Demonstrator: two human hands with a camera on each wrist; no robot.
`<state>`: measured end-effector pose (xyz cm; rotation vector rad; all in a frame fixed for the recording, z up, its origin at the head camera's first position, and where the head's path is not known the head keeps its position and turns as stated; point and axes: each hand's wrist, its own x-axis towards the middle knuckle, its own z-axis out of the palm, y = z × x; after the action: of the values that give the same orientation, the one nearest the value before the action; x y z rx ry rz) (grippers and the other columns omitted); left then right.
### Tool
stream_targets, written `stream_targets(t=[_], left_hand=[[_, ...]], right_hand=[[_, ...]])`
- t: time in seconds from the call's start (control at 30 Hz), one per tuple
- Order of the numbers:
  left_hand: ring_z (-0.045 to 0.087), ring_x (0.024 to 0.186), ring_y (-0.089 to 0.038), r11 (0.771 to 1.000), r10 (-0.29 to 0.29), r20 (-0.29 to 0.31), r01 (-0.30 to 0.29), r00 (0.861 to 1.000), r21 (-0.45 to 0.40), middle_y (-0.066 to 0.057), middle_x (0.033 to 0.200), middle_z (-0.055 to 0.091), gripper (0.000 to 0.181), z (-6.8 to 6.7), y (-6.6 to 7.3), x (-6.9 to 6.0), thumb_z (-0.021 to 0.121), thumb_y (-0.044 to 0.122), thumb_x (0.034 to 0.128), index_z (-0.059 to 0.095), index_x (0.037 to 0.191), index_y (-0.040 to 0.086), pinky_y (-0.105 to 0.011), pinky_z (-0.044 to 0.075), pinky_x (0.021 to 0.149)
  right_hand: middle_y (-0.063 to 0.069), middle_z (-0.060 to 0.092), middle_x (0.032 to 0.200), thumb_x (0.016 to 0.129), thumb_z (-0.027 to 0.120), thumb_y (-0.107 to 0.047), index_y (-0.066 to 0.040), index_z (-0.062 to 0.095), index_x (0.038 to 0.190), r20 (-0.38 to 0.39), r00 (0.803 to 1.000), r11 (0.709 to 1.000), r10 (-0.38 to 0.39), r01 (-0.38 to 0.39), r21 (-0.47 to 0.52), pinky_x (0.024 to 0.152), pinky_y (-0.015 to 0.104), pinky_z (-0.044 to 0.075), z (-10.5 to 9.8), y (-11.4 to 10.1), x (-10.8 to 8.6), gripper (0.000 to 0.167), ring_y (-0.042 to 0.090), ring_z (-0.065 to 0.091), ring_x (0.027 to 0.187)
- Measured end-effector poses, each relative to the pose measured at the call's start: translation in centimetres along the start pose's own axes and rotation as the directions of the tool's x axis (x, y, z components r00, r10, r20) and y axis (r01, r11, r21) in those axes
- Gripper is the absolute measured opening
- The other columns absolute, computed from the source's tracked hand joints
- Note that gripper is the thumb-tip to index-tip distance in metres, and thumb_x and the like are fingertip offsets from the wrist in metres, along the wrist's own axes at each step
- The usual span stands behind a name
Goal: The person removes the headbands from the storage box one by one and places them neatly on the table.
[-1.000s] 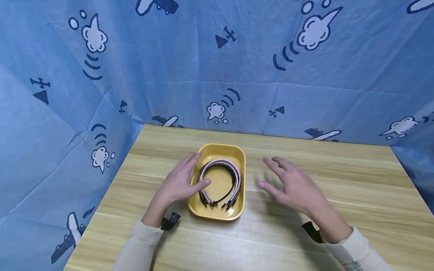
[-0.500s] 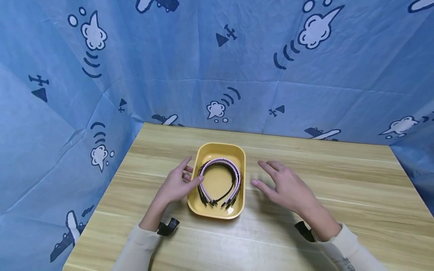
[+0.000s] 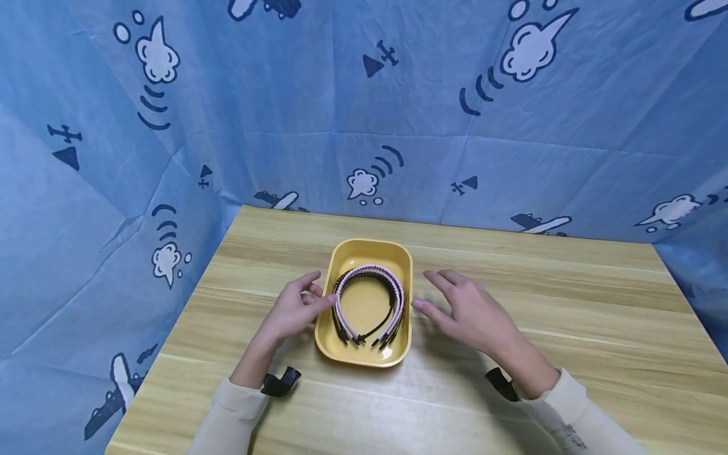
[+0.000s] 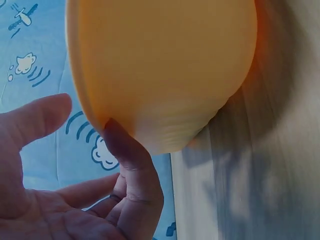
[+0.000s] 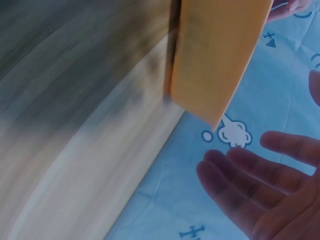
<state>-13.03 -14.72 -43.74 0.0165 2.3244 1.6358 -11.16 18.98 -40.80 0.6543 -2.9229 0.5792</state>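
In the head view a yellow rectangular tray (image 3: 364,364) stands on the wooden table. Inside lie several hairbands (image 3: 396,278), black and pale pink, nested in one arch with their ends towards the near side. My left hand (image 3: 292,309) is at the tray's left side, its thumb by the rim and its other fingers outside, partly bent. A fingertip touches or nearly touches the outer wall (image 4: 165,65) in the left wrist view, while the thumb stands off the rim. To the right of the tray my right hand (image 3: 474,316) has loosely extended fingers, apart from the wall (image 5: 215,55).
The light wood table (image 3: 569,303) stretches out to the right of the tray. Behind it and along the left side hangs a blue cloth (image 3: 284,95) printed with planes and clouds. Each wrist carries a black strap (image 3: 280,382).
My right hand has moved left, closer to the tray. My left hand has drawn back from over the tray to its left rim, with fingers bending more. The hairbands stay in place.
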Motion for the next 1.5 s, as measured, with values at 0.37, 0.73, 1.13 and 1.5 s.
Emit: stream_targets(t=[0.37,0.73,1.13,1.5], left_hand=[[0.068,0.078,-0.01,0.979,-0.047,0.071,0.06,0.996,-0.195,-0.009,0.102,0.061,0.057,-0.3,-0.6,0.2,0.069,-0.006,0.0923,0.05,0.144,-0.017,-0.021,0.062,0.066],[0.065,0.073,-0.007,0.971,-0.037,0.097,0.059,0.995,-0.234,-0.007,0.099,0.059,0.057,0.0,-0.8,0.2,0.067,-0.011,0.0902,0.049,0.144,-0.017,-0.018,0.059,0.062],[0.06,0.068,-0.006,0.966,-0.041,0.107,0.066,0.993,-0.251,-0.004,0.096,0.059,0.056,0.6,-1.0,-0.1,0.067,-0.013,0.0898,0.05,0.143,-0.017,-0.016,0.055,0.059],[0.058,0.067,-0.007,0.969,-0.024,0.108,0.05,0.994,-0.242,-0.005,0.096,0.059,0.055,0.9,-0.9,-0.2,0.067,-0.013,0.0886,0.05,0.141,-0.017,-0.017,0.053,0.058]], right_hand=[[0.023,0.068,0.135,0.102,0.065,-0.052,-0.002,0.063,0.143,-0.007,1.0,1.0,-0.011,0.011,0.014,0.102,0.058,0.06,0.8,-1.2,1.8,0.064,0.042,0.069,0.122],[0.02,0.07,0.131,0.102,0.064,-0.052,-0.003,0.066,0.139,0.021,1.0,0.999,-0.016,0.016,0.028,0.099,0.056,0.061,1.7,-2.4,3.8,0.061,0.038,0.071,0.117],[0.017,0.072,0.117,0.102,0.069,-0.035,-0.001,0.07,0.129,0.029,0.994,0.994,-0.106,0.106,0.01,0.098,0.05,0.061,3.1,-2.9,6.3,0.043,0.034,0.07,0.111],[0.018,0.073,0.117,0.1,0.073,-0.022,0.0,0.071,0.127,0.081,0.993,0.996,-0.086,0.085,0.01,0.097,0.048,0.063,4.1,-3.4,8.7,0.035,0.034,0.071,0.109]])
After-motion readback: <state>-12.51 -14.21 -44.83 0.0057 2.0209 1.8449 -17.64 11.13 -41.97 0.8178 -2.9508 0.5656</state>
